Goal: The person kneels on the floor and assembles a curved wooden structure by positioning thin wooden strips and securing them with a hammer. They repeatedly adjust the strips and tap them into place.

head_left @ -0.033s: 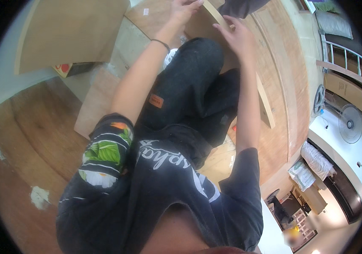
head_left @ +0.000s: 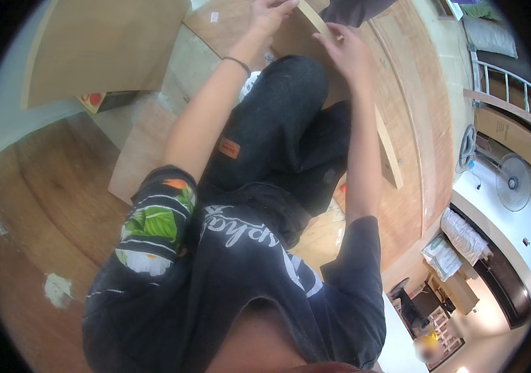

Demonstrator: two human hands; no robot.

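A wooden board (head_left: 300,45) stands in front of my knees, its pale narrow edge running from the top of the picture down past my right forearm. My left hand (head_left: 272,13) pinches that edge near the top, thumb and fingers closed on it. A little lower on the same edge, my right hand (head_left: 349,51) grips with its thumb and fingers bent over it. The far face of the board is hidden. My dark trousers (head_left: 278,118) cover part of its near face. Beyond the edge, close to my right fingers, is a dark cloth-like shape (head_left: 359,9).
A large tan panel (head_left: 110,46) leans at the upper left over a box (head_left: 99,101). Brown wooden sheets (head_left: 48,186) lie at left, more plywood (head_left: 415,143) at right. Farther right are a fan (head_left: 514,182), a white railing (head_left: 508,78) and plastic-wrapped packs (head_left: 464,236).
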